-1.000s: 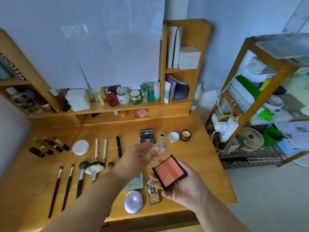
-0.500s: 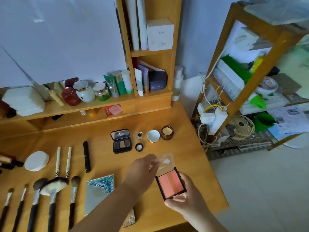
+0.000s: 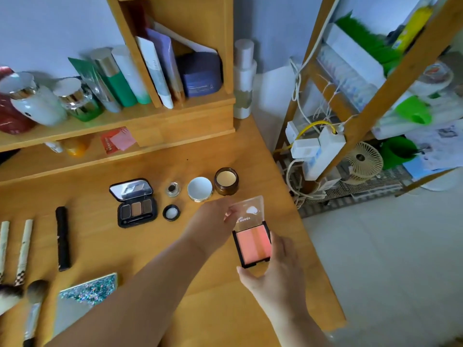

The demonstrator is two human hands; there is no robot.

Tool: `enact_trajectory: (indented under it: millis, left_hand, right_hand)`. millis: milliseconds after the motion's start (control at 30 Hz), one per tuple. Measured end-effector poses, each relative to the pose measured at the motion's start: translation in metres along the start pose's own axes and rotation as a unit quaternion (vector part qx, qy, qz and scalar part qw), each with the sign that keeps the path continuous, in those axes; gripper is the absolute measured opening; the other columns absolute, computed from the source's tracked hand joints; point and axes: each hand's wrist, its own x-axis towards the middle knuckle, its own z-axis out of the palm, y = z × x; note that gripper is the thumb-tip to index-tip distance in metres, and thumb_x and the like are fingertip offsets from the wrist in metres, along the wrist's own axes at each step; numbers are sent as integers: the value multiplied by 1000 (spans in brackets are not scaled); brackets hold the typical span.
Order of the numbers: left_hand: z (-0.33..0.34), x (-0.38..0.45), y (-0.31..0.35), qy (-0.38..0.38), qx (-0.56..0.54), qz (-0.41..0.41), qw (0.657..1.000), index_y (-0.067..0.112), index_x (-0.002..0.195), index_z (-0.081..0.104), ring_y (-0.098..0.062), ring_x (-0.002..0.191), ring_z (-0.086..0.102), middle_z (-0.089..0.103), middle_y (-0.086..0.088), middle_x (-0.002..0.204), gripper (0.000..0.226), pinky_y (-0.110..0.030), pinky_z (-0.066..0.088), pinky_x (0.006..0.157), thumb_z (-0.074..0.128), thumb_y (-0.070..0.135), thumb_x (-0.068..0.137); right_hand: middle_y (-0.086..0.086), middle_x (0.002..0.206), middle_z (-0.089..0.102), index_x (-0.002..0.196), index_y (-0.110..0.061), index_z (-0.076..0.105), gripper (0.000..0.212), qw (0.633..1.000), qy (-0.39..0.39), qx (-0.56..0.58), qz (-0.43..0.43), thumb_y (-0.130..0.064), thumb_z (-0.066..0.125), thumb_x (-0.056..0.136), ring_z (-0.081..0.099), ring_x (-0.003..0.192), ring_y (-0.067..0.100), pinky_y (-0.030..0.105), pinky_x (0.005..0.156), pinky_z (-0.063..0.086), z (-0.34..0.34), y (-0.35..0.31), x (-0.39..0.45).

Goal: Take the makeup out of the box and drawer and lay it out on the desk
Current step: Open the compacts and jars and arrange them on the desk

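An open blush palette (image 3: 253,245), black-framed with pink and peach pans, sits low over the wooden desk (image 3: 160,249) near its right edge. My right hand (image 3: 274,274) holds its black base from the near side, thumb and fingers on opposite edges. My left hand (image 3: 213,221) pinches the clear flipped-up lid (image 3: 250,210). Laid out behind are an open brown eyeshadow palette (image 3: 135,204), a small black pot (image 3: 172,189), its lid (image 3: 171,212), a white round lid (image 3: 200,189) and an amber jar (image 3: 226,181).
A black stick (image 3: 62,237), patterned brushes (image 3: 22,249) and a glitter-covered case (image 3: 87,294) lie at the left. Bottles and tubes fill the back shelf (image 3: 117,126). A wooden rack (image 3: 375,101) with cables and a small fan stands right of the desk, floor below.
The view swung right and closer. Both hands carried the blush palette down and forward toward the desk's right side, just in front of the jars; the lid stays held open.
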Motion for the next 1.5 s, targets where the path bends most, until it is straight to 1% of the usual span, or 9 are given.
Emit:
enact_trajectory:
  millis: [467,633,767,933,1033,1167,1267,1333,1500]
  left_hand:
    - [4,-6,-2,-21,-94,-27,995,26,125,46,-10,95,59,62,7,99,44,-34,51,85,64,24,85]
    - [-28,-75,-34,108,-100,5,989,33,96,52,1,85,57,56,17,89,24,-16,49,75,59,12,87]
    - [-58,-155,-77,188,-95,-29,977,34,91,54,-4,86,57,57,11,94,32,-17,46,72,67,6,82]
    - [-54,-225,-107,-40,37,-24,998,41,139,16,1,138,10,13,26,146,98,-18,7,112,61,76,59]
    - [-36,-230,-106,-84,172,40,981,33,145,-13,-8,140,-21,-15,17,150,117,-28,-22,110,47,85,58]
    - [-33,-219,-103,-69,232,63,968,18,138,37,-20,135,35,43,1,141,98,-37,1,115,64,64,57]
    - [-34,-217,-100,-46,171,66,982,22,141,24,-11,137,20,32,6,139,87,-31,-10,117,56,57,69]
    - [-37,-219,-97,-24,78,48,996,26,141,19,-5,135,17,28,14,137,87,-28,-3,117,58,56,69]
    - [-52,-226,-77,18,-81,36,996,27,137,29,5,125,28,29,27,127,85,-33,27,111,67,48,64]
  right_hand:
    - [9,138,44,140,-8,38,104,993,-16,-111,31,-72,63,62,42,126,27,40,100,35,-3,2,2]
    - [-1,103,60,109,-15,61,37,993,74,66,-70,-25,74,76,59,95,17,34,80,52,-8,-8,-28]
    - [-18,86,63,94,-32,65,9,977,-138,148,-64,-29,58,90,61,83,1,16,72,50,7,-40,-64]
    - [-21,95,66,105,-35,65,21,968,-204,108,-96,-38,47,94,60,87,-3,11,76,48,31,-72,-90]
    - [-22,101,65,110,-36,63,24,974,-184,75,-108,-37,46,94,56,83,-7,1,68,40,36,-83,-99]
    - [-23,100,61,111,-36,62,23,973,-203,60,-93,-36,46,94,56,84,-5,4,69,40,38,-89,-105]
    - [-23,98,61,109,-32,62,20,964,-234,127,-18,-34,49,94,58,91,-4,6,71,42,35,-91,-105]
    - [-14,97,67,110,-26,64,25,920,-278,258,93,-39,51,93,63,93,3,13,73,47,31,-95,-105]
    - [17,109,68,110,-15,69,49,633,-436,575,279,-51,43,91,64,95,27,42,85,49,22,-110,-115]
